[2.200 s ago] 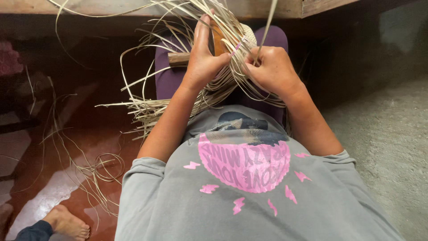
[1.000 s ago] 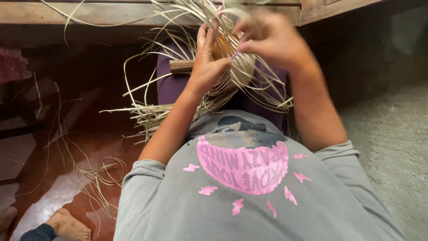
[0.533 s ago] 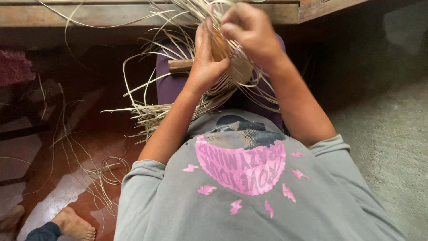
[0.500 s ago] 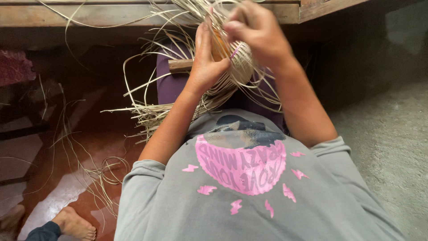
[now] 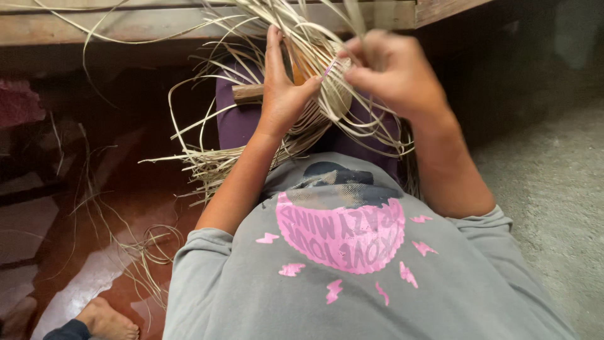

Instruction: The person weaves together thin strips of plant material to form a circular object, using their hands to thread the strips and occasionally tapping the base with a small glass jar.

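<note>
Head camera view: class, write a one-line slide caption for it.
Left hand steadies a woven piece while right hand works pale straw strips over the lap.

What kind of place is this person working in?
Probably a home weaving spot on the floor: both hands, left hand and right hand, work pale cane strips beside a low wooden ledge, with loose strands on the glossy red floor.
</note>
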